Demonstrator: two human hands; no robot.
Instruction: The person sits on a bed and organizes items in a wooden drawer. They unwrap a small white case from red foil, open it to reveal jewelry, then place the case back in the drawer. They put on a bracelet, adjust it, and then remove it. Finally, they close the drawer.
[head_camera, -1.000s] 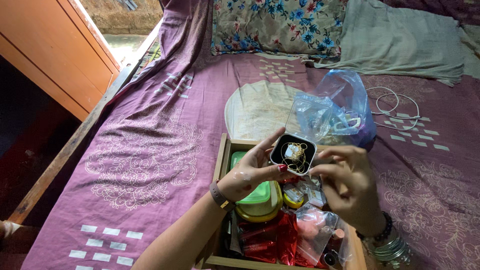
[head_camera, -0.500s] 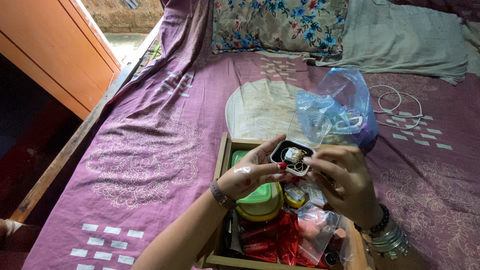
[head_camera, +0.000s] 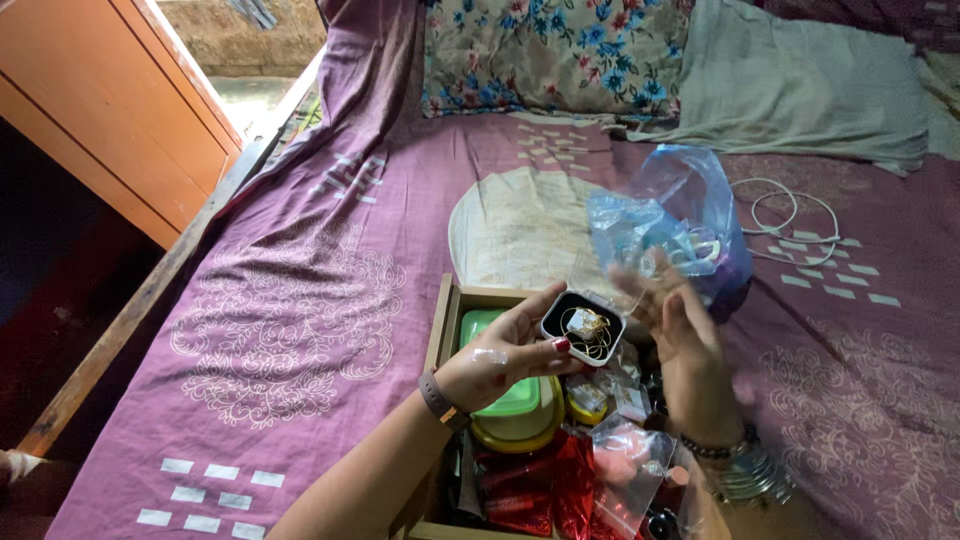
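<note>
i've got the left hand pinching a small black jewellery box by its near rim, fingers closed on it, lifted just above the wooden box on the purple bedspread. inside the little box sits a coil of gold-coloured chain, in plain view with the clear lid tipped back. the right hand is beside it, blurred, fingers spread and holding nothing i can make out, near the lid's edge. to handle this well, i'd keep the left hand level so the chain doesn't slide out, and steady the box from underneath rather than at one corner. the right fingers should meet the lid squarely, not snag the chain. a blue plastic bag sits just behind, and a green-lidded container lies in the wooden box below, among red wrappers.
</note>
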